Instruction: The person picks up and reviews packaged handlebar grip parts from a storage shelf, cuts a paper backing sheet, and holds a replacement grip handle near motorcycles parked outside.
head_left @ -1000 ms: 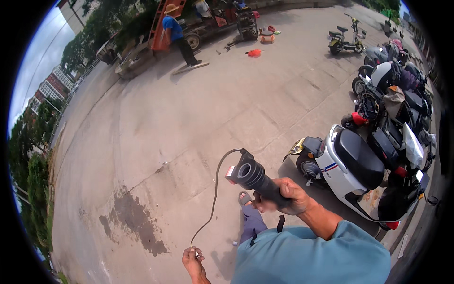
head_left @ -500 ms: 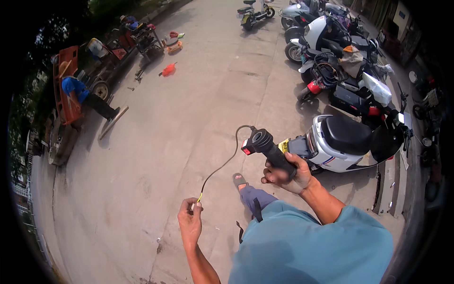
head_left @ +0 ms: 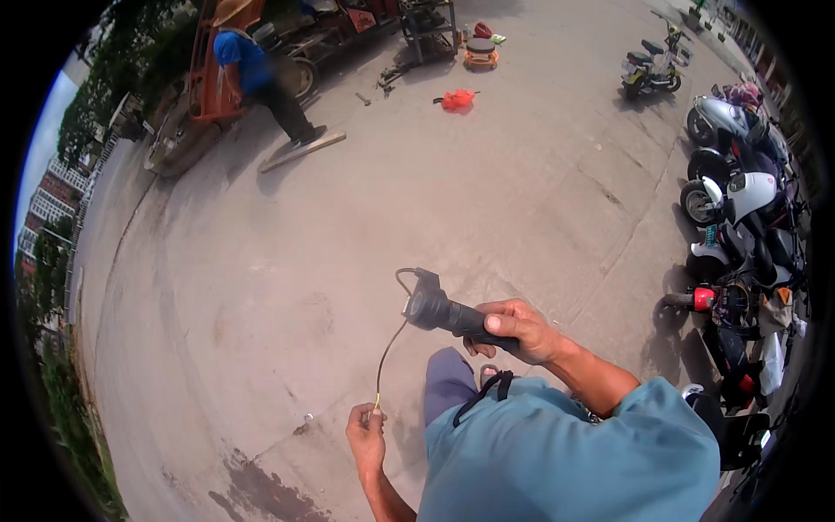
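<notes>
My right hand point(head_left: 531, 333) is closed around a black handlebar throttle grip point(head_left: 478, 324), with the thumb along its top. The grip lies nearly level in front of my body, its wider collar end pointing left. From the collar a thin dark cable point(head_left: 382, 365) loops out and hangs down to the left. My left hand point(head_left: 367, 435) pinches the cable's lower end between thumb and fingers, just below a short yellow section point(head_left: 377, 401). Whatever tip the cable has is hidden in those fingers.
At the far left a person in a blue shirt point(head_left: 243, 63) stands by an orange vehicle, near a wooden plank point(head_left: 302, 152). A red bag point(head_left: 457, 101) and a low round stool point(head_left: 480, 54) sit on the concrete. Parked scooters point(head_left: 750, 196) line the right side.
My view has swung left, so the scooters sit farther right. The throttle grip has turned from slanting upward to nearly level. Both hands keep their holds.
</notes>
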The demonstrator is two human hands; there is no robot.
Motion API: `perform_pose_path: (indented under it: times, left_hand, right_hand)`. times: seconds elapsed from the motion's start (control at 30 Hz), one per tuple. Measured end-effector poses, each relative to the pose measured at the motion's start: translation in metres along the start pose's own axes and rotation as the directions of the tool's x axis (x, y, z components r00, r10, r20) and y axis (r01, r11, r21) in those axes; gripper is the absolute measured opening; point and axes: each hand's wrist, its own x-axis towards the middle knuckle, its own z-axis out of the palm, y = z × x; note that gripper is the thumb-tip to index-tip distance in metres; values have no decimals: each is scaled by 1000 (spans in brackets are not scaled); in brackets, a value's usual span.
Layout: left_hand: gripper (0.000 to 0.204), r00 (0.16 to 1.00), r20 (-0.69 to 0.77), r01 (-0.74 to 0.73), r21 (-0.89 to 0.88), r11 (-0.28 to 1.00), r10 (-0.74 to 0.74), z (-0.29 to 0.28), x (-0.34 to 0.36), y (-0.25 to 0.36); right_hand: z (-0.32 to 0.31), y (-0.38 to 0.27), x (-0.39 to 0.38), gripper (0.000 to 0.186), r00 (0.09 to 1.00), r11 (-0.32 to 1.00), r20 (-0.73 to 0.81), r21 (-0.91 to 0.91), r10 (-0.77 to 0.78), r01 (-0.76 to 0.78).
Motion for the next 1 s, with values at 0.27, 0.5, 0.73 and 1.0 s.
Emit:
perform_pose_path:
  times: [0.27,0.5,0.73,1.0]
  left_hand:
    - [9,992,74,118,-277,954,-101,39,223,50]
    - [7,820,484,-250,-175,952,304,153,459,271]
    - [11,306,753,-528,-374,762,582,269,587,449]
    - [20,679,564,44,-670,742,470,283,750,526]
  right_hand:
    - [-83,-46,198,58,994,996,-57,-13,-91,91]
    - [-163,-133,291,62,853,968,-472,-214,-221,132]
    - [-271,-159,404,62,686,962,-697,-273,-208,15]
    - [-355,-262,672,55,958,920,-280,-389,-68,-48]
